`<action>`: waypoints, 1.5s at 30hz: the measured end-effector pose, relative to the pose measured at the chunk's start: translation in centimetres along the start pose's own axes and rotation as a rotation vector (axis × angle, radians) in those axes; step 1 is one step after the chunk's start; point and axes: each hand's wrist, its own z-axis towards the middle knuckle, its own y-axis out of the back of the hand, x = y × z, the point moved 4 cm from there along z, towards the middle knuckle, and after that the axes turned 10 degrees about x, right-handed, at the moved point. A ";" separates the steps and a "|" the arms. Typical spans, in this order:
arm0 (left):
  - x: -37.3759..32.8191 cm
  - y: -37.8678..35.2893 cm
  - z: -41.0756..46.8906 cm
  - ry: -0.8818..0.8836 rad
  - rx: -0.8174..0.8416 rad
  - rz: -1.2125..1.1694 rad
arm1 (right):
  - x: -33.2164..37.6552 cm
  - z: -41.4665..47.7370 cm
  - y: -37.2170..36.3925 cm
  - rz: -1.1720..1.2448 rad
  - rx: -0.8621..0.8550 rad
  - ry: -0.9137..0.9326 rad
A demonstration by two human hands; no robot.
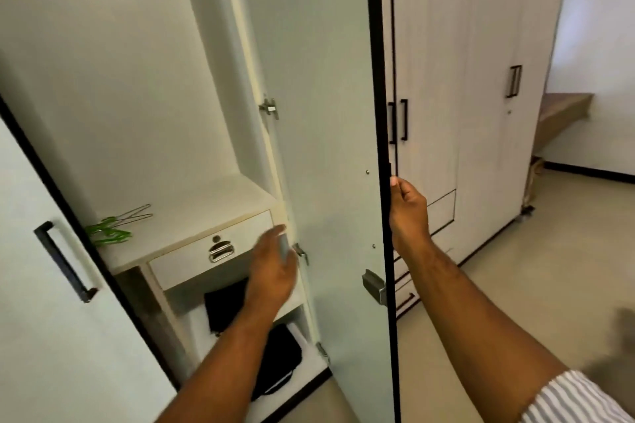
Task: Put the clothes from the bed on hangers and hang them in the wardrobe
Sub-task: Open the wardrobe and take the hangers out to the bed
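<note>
Green hangers [110, 233] lie on the wardrobe [137, 79] shelf above the drawer [209, 251], well left of the left hand [273, 268], which hangs loose-fingered and a bit blurry by the drawer's right end. Right hand [407, 206] grips the open door [326, 113] by its edge.

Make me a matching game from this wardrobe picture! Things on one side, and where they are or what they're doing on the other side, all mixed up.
Things:
1. hangers
2. drawer
3. right hand
4. left hand

Clues:
A. grips the edge of the door
B. green, lying on the shelf
C. fingers straight, held near the drawer
D. closed, just below the shelf

Pairs: 1-B, 2-D, 3-A, 4-C.
</note>
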 end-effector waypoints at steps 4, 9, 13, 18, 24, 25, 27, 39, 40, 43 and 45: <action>-8.1 -9.1 -0.3 -0.260 0.332 -0.016 | -0.8 1.3 3.5 0.044 -0.028 -0.096; -11.3 -12.7 -0.1 -0.275 0.439 0.010 | -1.1 2.0 6.0 -0.041 0.028 -0.142; -11.4 -12.7 0.1 -0.292 0.454 0.020 | -2.1 2.4 7.2 -0.130 -0.006 -0.168; -9.1 -10.3 0.5 -0.264 0.422 0.042 | -1.7 0.8 5.2 -0.451 -0.348 0.092; -3.1 -2.1 1.5 -0.205 0.283 0.120 | 0.5 -1.2 -6.4 -0.686 -0.305 0.383; -2.0 -0.3 1.6 -0.193 0.258 0.135 | 0.4 -1.5 -8.8 -0.666 -0.225 0.400; 1.2 4.2 1.9 -0.147 0.179 0.159 | 0.1 -2.2 -14.3 -0.600 -0.064 0.419; 18.4 26.0 0.0 0.251 -0.383 0.108 | -4.9 -6.4 -41.5 -0.363 0.525 0.290; 19.2 26.9 0.3 0.263 -0.408 0.103 | -5.2 -6.1 -43.1 -0.342 0.563 0.277; 21.8 28.4 1.8 0.325 -0.455 0.082 | -7.0 -4.4 -47.6 -0.291 0.680 0.214; 23.1 28.5 3.3 0.368 -0.448 0.065 | -8.2 -2.9 -49.9 -0.284 0.748 0.165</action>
